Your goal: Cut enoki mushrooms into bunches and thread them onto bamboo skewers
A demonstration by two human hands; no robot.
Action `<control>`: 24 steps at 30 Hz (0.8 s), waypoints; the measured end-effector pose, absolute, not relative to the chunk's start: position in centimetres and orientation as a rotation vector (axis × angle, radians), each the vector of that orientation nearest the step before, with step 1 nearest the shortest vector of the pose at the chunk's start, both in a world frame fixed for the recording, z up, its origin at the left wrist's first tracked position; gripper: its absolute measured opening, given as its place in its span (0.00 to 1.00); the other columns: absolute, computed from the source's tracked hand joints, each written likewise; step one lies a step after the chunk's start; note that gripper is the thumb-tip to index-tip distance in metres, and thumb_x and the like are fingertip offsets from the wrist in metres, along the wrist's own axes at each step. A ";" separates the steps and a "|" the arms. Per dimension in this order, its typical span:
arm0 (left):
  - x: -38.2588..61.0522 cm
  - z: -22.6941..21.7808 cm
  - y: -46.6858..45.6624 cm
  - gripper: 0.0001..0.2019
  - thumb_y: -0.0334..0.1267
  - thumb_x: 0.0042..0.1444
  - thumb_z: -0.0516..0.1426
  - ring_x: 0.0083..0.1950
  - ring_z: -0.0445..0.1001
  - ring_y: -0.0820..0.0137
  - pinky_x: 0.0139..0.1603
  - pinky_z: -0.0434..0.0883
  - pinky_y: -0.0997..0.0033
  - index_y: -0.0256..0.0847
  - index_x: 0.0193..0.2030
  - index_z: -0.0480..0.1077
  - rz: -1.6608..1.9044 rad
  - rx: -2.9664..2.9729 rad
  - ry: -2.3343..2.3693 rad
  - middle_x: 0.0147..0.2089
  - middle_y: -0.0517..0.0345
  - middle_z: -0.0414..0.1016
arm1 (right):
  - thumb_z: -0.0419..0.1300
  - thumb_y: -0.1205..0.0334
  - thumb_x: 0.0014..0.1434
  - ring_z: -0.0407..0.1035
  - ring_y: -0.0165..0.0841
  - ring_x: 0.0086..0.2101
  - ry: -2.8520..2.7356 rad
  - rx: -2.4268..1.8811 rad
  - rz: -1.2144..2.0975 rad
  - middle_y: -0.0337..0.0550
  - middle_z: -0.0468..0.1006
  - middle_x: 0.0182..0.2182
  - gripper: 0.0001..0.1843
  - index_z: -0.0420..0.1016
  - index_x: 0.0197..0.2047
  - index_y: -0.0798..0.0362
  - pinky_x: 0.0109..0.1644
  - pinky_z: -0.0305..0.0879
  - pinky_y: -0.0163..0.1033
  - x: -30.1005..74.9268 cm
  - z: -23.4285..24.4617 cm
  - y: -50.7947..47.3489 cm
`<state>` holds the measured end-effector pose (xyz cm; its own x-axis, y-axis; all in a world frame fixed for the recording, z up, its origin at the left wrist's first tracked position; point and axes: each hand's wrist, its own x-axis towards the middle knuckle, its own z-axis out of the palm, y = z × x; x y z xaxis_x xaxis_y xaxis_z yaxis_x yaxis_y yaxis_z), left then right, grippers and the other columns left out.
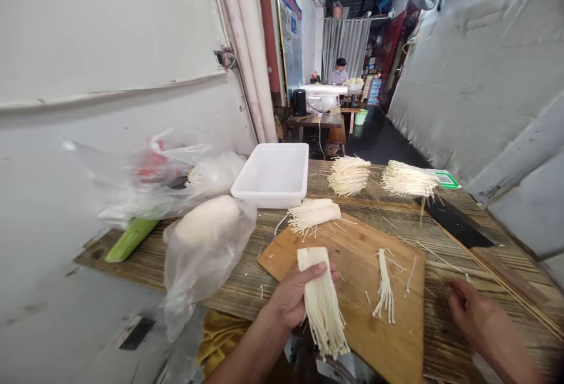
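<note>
My left hand (pixel 293 296) grips a flat bunch of enoki mushrooms (pixel 324 307), thumb across its front, with the caps hanging down over the near edge of the wooden cutting board (pixel 352 337). To the right of the board, my right hand (pixel 480 319) is closed, its fingertips pinched together; what they hold, if anything, is too thin to make out. Long bamboo skewers (pixel 493 263) lie just beyond that hand. Another enoki bundle (pixel 315 214) rests on the board's far edge, and a small loose cluster of enoki (pixel 385 290) lies on its right half.
Behind the board are a white plastic tub (pixel 275 172) and two enoki piles (pixel 349 175) (pixel 409 178). A cleaver (pixel 458 222) lies at the right. Plastic-bagged food (pixel 207 231) and a green vegetable (pixel 132 240) occupy the left. Farther back sits a person (pixel 339 73) at another table.
</note>
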<state>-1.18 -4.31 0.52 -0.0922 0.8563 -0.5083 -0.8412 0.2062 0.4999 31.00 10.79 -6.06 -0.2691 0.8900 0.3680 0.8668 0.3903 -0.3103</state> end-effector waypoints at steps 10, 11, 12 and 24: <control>-0.3 1.9 -4.7 0.13 0.33 0.40 0.70 0.31 0.78 0.69 0.33 0.75 0.73 0.32 0.31 0.73 1.396 0.089 0.948 0.30 0.53 0.79 | 0.51 0.64 0.61 0.77 0.35 0.40 -2.286 -0.881 0.275 0.41 0.80 0.45 0.23 0.66 0.59 0.41 0.39 0.76 0.36 27.2 -0.6 3.0; 0.0 2.2 -4.7 0.14 0.33 0.39 0.70 0.31 0.78 0.69 0.33 0.75 0.73 0.32 0.31 0.73 1.390 0.095 0.962 0.30 0.53 0.79 | 0.51 0.66 0.60 0.77 0.35 0.41 -2.302 -0.817 0.259 0.41 0.80 0.45 0.24 0.66 0.59 0.39 0.40 0.76 0.36 27.0 -0.2 2.2; 0.3 2.5 -4.8 0.14 0.33 0.38 0.71 0.31 0.78 0.69 0.33 0.75 0.73 0.33 0.32 0.73 1.384 0.105 0.975 0.30 0.53 0.79 | 0.51 0.67 0.60 0.77 0.35 0.41 -2.316 -0.776 0.257 0.40 0.80 0.45 0.26 0.65 0.60 0.38 0.39 0.76 0.35 26.9 0.1 1.5; 2.7 4.3 -5.3 0.22 0.33 0.29 0.73 0.28 0.78 0.69 0.32 0.75 0.73 0.35 0.32 0.71 1.360 0.152 1.137 0.26 0.58 0.78 | 0.48 0.71 0.53 0.73 0.35 0.22 -2.378 -0.819 0.169 0.37 0.80 0.30 0.40 0.53 0.67 0.34 0.19 0.68 0.37 31.0 -0.7 -1.7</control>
